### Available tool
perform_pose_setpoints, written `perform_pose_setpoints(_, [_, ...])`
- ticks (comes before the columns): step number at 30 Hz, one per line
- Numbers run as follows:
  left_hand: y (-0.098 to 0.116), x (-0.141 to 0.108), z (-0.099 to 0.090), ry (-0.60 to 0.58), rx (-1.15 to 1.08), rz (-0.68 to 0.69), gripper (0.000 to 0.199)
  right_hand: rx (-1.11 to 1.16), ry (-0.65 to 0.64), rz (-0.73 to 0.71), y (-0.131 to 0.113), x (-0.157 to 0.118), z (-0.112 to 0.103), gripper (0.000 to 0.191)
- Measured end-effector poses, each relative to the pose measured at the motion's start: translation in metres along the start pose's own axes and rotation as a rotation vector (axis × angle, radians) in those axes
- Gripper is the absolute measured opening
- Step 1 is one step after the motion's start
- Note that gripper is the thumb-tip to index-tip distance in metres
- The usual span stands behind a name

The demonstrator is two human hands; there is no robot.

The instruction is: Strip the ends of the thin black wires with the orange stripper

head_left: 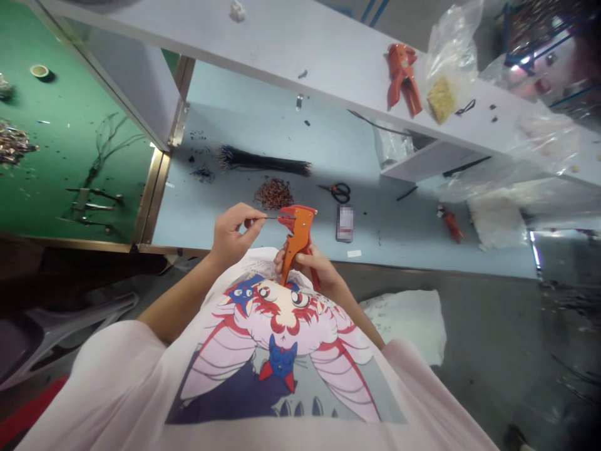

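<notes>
Right hand (305,266) wrapped round handles of orange wire stripper (297,241): full, firm grip, tool upright, mouth turned toward left hand (232,235). I read left fingers (248,216) as narrow pinch on thin wire (271,218) — held close to tip, which steadies it at stripper's mouth. Beyond stripper, on bench (211,207): wire-scrap heap (273,194), black wire bundle (263,161), scissors (335,192). Farther still, spare stripper (401,78) on shelf (188,37).

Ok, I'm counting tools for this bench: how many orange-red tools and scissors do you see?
Orange-red tools: 3 (held wire stripper in right hand, shelf wire stripper, small bench tool)
Scissors: 1
Total: 4
</notes>
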State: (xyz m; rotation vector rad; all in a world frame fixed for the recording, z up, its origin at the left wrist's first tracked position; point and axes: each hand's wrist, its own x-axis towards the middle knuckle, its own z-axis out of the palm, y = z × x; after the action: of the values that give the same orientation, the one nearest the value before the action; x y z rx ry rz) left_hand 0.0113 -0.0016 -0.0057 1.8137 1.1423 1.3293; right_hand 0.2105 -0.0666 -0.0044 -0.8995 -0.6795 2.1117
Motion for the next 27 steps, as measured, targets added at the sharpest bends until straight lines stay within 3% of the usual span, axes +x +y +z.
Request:
perform_pose_setpoints(5, [0.003,0.001,-0.002,0.022,-0.012,-0.028,0.006,-0.016,0.040,-0.008,0.000,-0.002,-0.001,0.044])
perform_pose_setpoints(12, [0.002,0.001,-0.003,0.027,-0.012,-0.030,0.006,0.093,0.036,0.060,-0.002,-0.021,0.005,0.072])
perform_pose_setpoints(19, [0.004,0.002,0.002,0.007,-0.020,-0.009,0.006,0.134,0.142,-0.002,0.005,-0.019,0.016,0.060])
perform_pose_setpoints(27, [0.006,0.000,-0.005,0.122,0.233,0.202,0.005,-0.087,0.063,-0.049,-0.009,-0.019,0.021,0.040])
